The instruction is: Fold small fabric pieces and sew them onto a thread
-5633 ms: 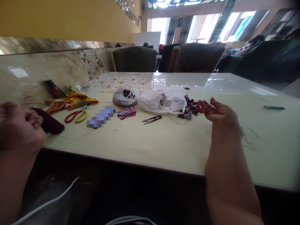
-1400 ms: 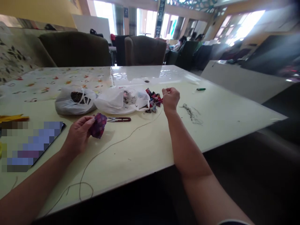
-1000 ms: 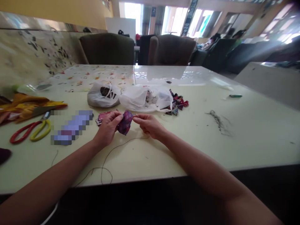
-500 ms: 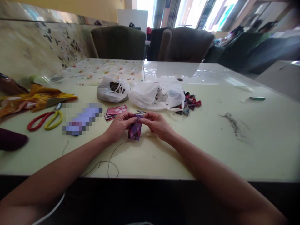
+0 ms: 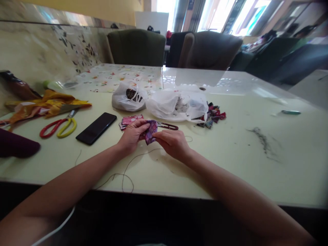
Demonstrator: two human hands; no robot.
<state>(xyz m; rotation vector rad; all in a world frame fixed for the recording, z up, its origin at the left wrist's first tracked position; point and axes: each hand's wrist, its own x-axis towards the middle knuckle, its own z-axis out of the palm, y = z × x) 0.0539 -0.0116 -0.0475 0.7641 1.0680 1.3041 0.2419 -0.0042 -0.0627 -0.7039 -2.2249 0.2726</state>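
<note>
A small purple patterned cloth piece point(image 5: 151, 132) is pinched by my left hand point(image 5: 132, 136), thumb on top of it. My right hand point(image 5: 174, 142) is closed, its fingertips pressed together at the cloth's right edge; whatever is between them is too small to make out. A dark thread point(image 5: 132, 164) runs over the table from the front edge and passes under my right hand. Just beyond the hands lie small thread snips point(image 5: 167, 126) with a dark red handle. A stack of pink floral cloth pieces point(image 5: 132, 119) sits behind my left hand.
Left of my hands lie a black phone point(image 5: 96, 128), red-and-yellow-handled scissors point(image 5: 58, 127), orange cloth point(image 5: 52, 102) and a dark purple object point(image 5: 19, 144). Beyond are two white plastic bags point(image 5: 129, 99) and a pile of cloth scraps point(image 5: 214, 115). Thread ends point(image 5: 262, 140) lie at right.
My right hand has moved from the cloth's top edge to its right side and turned knuckles up. The cloth has tilted, and the snips' handle now shows. The view has shifted slightly left.
</note>
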